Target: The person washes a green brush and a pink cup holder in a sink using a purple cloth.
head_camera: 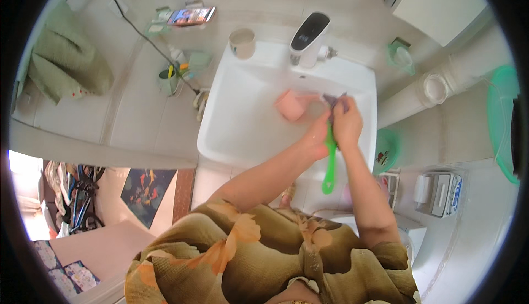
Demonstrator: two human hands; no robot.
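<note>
Both hands meet over the right side of a white washbasin (239, 122). My right hand (347, 122) is closed on a wet-looking, dark purple-grey cloth (334, 100). Just to its left, my left hand (319, 134) holds the upper part of a bright green plastic handle (329, 171), whose lower end points down toward my body over the basin's front edge. Whatever the handle ends in is hidden by the hands and cloth. A pink plastic cup (290, 105) lies tilted in the basin, left of the hands. The white faucet (308, 41) stands behind them.
A beige mug (242, 43) stands on the basin's back left corner. A phone (192, 16) rests on a wall holder. A black cable (136, 29) hangs along the left wall. At right are a white drainpipe (409, 101) and a green bucket (385, 149).
</note>
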